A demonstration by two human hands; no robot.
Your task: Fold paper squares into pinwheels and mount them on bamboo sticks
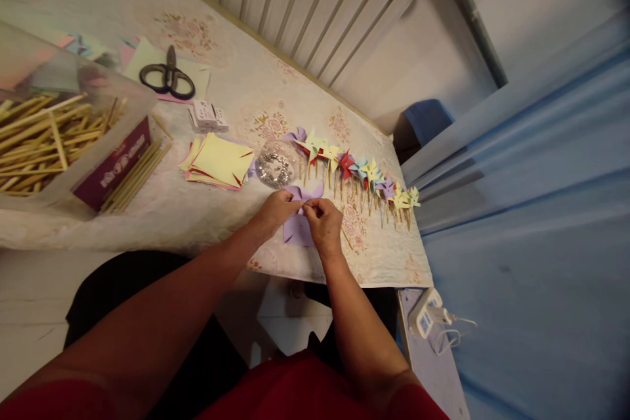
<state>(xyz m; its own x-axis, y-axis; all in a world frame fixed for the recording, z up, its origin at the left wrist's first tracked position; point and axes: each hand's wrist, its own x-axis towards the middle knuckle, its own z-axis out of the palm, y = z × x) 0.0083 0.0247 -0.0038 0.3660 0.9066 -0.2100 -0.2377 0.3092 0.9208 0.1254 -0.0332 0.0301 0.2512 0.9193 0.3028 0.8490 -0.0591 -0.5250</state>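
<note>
Both hands, left and right, pinch purple paper on the counter; it looks light, floppy, best held near its folded centre.

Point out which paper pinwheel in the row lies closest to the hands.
The purple pinwheel at the left end of the row, beside the clear dish of pins. It lies just above the left hand; the other pinwheels trail off rightward.

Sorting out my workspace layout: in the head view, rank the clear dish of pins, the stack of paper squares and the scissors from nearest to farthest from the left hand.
1. Clear dish of pins, just beyond the left hand.
2. Stack of paper squares, farther left.
3. Scissors, far back left.
</note>
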